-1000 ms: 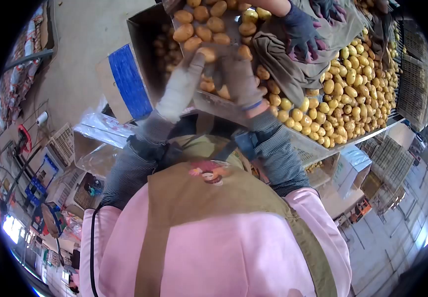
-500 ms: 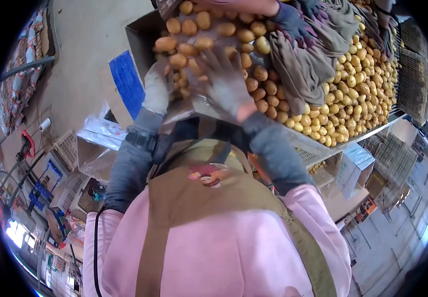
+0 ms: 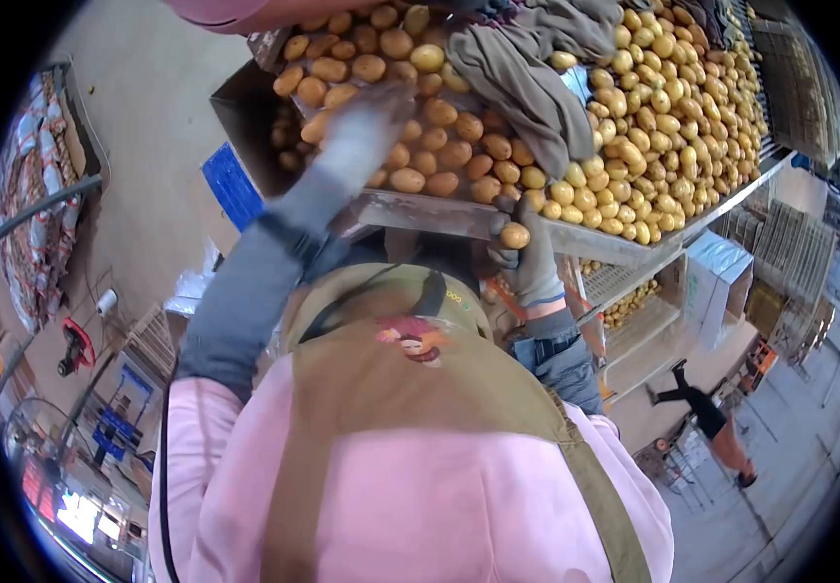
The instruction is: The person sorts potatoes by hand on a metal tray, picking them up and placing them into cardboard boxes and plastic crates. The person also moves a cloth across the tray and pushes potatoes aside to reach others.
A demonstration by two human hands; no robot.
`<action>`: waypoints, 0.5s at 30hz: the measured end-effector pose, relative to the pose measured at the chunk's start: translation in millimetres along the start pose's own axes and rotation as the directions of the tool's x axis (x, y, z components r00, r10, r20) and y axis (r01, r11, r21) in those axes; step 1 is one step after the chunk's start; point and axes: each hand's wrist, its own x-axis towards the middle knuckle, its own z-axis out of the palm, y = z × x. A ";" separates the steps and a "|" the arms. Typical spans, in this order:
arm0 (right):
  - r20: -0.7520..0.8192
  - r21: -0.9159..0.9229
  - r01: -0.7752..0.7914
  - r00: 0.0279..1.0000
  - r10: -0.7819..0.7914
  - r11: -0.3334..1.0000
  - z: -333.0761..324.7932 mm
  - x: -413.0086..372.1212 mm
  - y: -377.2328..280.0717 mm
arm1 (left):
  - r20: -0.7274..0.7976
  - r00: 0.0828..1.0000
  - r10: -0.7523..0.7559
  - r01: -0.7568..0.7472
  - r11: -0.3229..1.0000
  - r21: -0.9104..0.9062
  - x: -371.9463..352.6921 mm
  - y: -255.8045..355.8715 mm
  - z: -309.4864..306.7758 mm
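My right hand (image 3: 533, 260), in a grey-and-white glove, is closed around a single potato (image 3: 514, 235) just in front of the table's metal edge (image 3: 420, 212). The potato shows between the thumb and the curled fingers. My left hand (image 3: 367, 131), gloved too, stretches over the loose potatoes (image 3: 444, 154) on the sorting table. Motion smears its fingers. A dark open box (image 3: 245, 117) with potatoes inside stands left of that hand. Right of it, a grey-brown cloth (image 3: 527, 83) lies across the pile.
At the top, a co-worker's pink sleeve (image 3: 245, 12) reaches over the table. A large heap of yellow potatoes (image 3: 663, 107) fills the right side. Beneath it stands a white-and-blue carton (image 3: 717, 282). A person (image 3: 707, 413) is on the floor at lower right. A blue panel (image 3: 232, 185) sits left.
My right hand has drawn back from over the potatoes to the table's front edge and now holds a potato. My left hand has moved from beside the box onto the potatoes.
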 end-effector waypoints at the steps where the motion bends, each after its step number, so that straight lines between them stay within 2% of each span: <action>1: 0.041 0.064 0.034 0.998 -0.037 0.997 -0.3 -4.6 -0.9 | 0.158 0.987 0.027 -0.056 0.982 0.180 16.0 3.2 9.6; 2: 0.082 0.131 0.063 0.994 -0.074 0.989 -0.7 -9.3 -1.8 | 0.309 0.951 0.025 -0.137 0.928 0.347 34.6 12.1 14.6; 3: 0.117 0.019 0.212 0.970 -0.213 0.977 17.8 -21.3 -24.9 | 0.420 0.903 -0.091 -0.119 0.886 0.448 54.1 28.4 19.6; 6: 0.107 0.286 0.064 0.989 -0.098 0.956 36.6 -3.9 -3.7 | 0.514 0.845 -0.147 -0.119 0.885 0.450 65.8 27.9 42.7; 7: 0.120 0.389 0.016 0.990 -0.068 0.921 44.5 -1.1 -5.9 | 0.614 0.780 -0.116 -0.239 0.852 0.465 70.6 29.0 42.8; 8: 0.137 0.485 -0.033 0.990 -0.039 0.874 53.9 -1.0 -15.5 | 0.582 0.802 -0.133 -0.157 0.893 0.421 71.3 26.3 44.2; 9: 0.152 0.462 -0.066 0.988 -0.005 0.885 60.0 -0.5 -22.7 | 0.549 0.821 -0.155 -0.073 0.926 0.371 72.6 20.6 45.9; 10: 0.067 0.196 0.207 0.972 -0.224 0.958 59.6 3.4 -22.4 | 0.515 0.838 -0.180 0.010 0.949 0.314 73.4 16.9 46.5; 11: 0.050 -0.103 0.446 0.895 -0.444 0.889 58.3 8.5 -22.3 | 0.464 0.869 -0.173 0.067 0.970 0.235 67.7 21.2 40.9; 13: 0.001 -0.015 0.442 0.897 -0.442 0.897 58.7 12.2 -28.8 | 0.356 0.919 -0.172 0.159 0.985 0.064 38.7 45.9 15.2; 14: 0.001 0.375 0.186 0.980 -0.201 0.908 60.7 8.1 -36.2 | 0.355 0.930 -0.091 0.098 0.995 -0.002 18.0 61.9 5.5; 15: 0.106 0.693 -0.103 0.994 0.041 0.713 63.6 3.8 -38.3 | 0.352 0.936 -0.010 0.036 0.997 -0.069 -3.0 78.1 -4.2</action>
